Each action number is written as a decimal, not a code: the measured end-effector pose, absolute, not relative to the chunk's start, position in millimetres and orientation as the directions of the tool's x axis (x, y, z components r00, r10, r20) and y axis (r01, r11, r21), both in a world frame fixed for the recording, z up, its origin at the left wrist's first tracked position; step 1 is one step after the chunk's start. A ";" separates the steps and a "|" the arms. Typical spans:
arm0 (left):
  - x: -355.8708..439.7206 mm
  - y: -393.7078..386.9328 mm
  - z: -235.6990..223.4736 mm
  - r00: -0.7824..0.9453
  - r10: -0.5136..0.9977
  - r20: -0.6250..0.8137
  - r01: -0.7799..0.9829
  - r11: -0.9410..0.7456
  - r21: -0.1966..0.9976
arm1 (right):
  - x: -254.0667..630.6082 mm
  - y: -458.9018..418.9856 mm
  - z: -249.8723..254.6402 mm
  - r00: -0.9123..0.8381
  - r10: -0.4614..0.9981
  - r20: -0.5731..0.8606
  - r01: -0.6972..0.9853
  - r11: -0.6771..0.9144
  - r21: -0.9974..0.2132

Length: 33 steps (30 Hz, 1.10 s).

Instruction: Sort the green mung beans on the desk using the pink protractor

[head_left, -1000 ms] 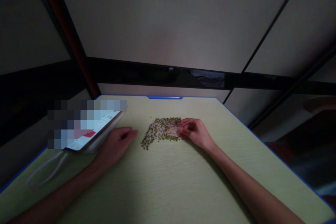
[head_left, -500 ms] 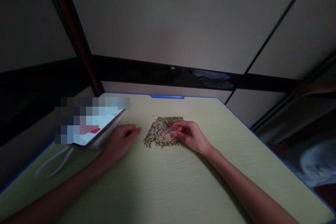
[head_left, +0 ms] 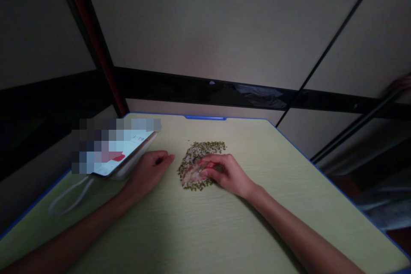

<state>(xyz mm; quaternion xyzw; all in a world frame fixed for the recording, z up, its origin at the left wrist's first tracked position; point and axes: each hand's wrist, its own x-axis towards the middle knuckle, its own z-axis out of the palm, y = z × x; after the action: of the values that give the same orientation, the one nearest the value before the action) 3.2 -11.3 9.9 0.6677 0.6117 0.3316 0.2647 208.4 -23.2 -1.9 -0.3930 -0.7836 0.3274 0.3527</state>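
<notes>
Right hand (head_left: 226,172) shifted leftward, fingers bent at grains (head_left: 201,150), left hand (head_left: 150,168) curled

You work in a dim room that appears to be a home. Before you, pale cabinet-like panels (head_left: 208,30) crossed by a dark glossy band (head_left: 167,89) rise behind a small blue-edged table (head_left: 205,231) bearing a propped phone (head_left: 128,147)

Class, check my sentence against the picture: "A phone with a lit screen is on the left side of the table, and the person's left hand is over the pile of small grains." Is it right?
Not quite: the head view shows the right hand over the pile of small grains. The phone is indeed on the left side of the table.
</notes>
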 end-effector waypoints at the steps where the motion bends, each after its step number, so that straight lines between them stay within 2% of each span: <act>1: 3.0 -11.0 9.4 0.033 0.992 0.119 0.640 -0.112 0.760 | 208.1 -24.0 -1.9 -0.457 0.836 0.303 0.385 0.493 -0.780; 6: 3.0 -9.9 8.1 0.034 0.994 0.108 0.642 -0.105 0.760 | 210.4 -25.6 1.1 -0.541 0.785 0.302 0.334 0.530 -0.780; 15: 3.3 -10.4 8.2 0.035 0.992 0.123 0.642 -0.116 0.757 | 229.1 -23.2 12.4 -0.609 0.768 0.197 0.249 0.421 -0.872; 21: 2.9 -9.3 7.1 0.040 0.991 0.126 0.649 -0.121 0.751 | 246.1 -21.1 17.5 -0.639 0.742 0.203 0.289 0.476 -0.831; 33: 3.1 -11.6 10.1 0.047 0.993 0.109 0.639 -0.113 0.761 | 275.4 -20.9 29.4 -0.632 0.765 0.122 0.376 0.440 -0.815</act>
<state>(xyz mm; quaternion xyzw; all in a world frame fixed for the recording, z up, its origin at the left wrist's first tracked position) 3.1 -11.6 10.1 0.6707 0.6082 0.3268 0.2709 275.4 -20.9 29.4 -0.3512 -0.8121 0.3956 0.2461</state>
